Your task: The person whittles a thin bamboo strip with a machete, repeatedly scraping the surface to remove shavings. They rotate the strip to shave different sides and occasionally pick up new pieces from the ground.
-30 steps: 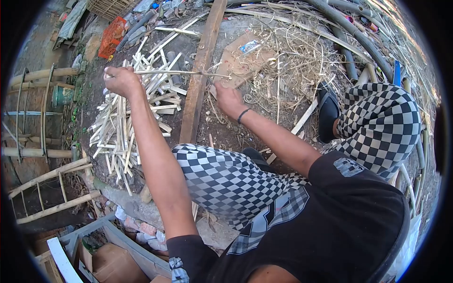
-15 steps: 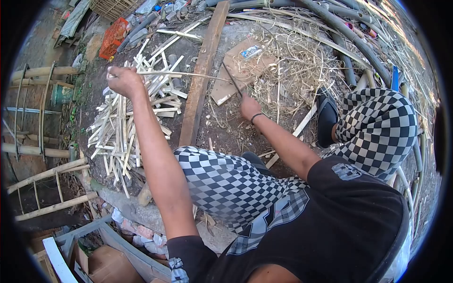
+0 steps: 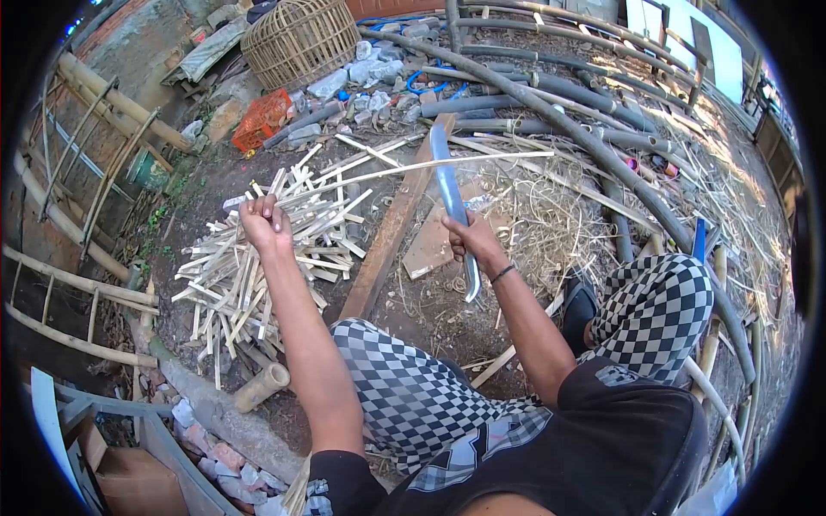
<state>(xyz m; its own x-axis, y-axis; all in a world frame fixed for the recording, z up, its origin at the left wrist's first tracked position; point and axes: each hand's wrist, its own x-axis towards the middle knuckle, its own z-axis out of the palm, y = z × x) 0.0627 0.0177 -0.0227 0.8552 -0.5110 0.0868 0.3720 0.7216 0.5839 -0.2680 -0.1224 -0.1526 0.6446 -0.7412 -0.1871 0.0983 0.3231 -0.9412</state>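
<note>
My left hand [image 3: 267,225] is closed around one end of a long, thin bamboo strip [image 3: 387,172], which stretches to the right. In my right hand [image 3: 473,239] is a machete [image 3: 448,185], its broad, shiny blade pointing away from me. The strip crosses the upper blade in this view. Under my left hand lies a heap of pale split bamboo sticks [image 3: 228,297]. A long wooden beam [image 3: 376,267] runs between the heap and a flat board [image 3: 423,255], which lies on the ground near my right hand.
Curly bamboo shavings [image 3: 551,224] cover the ground at right, by my sandalled foot [image 3: 580,305]. Bamboo poles [image 3: 602,159] lie beyond them. At the back are a woven basket [image 3: 301,41] and an orange crate [image 3: 262,119]. A cut bamboo piece [image 3: 261,387] lies at lower left.
The view has tilted up, showing more of the background. The machete has turned from edge-on to show its flat side, and the strip now crosses its upper blade. Both hands keep their hold.
</note>
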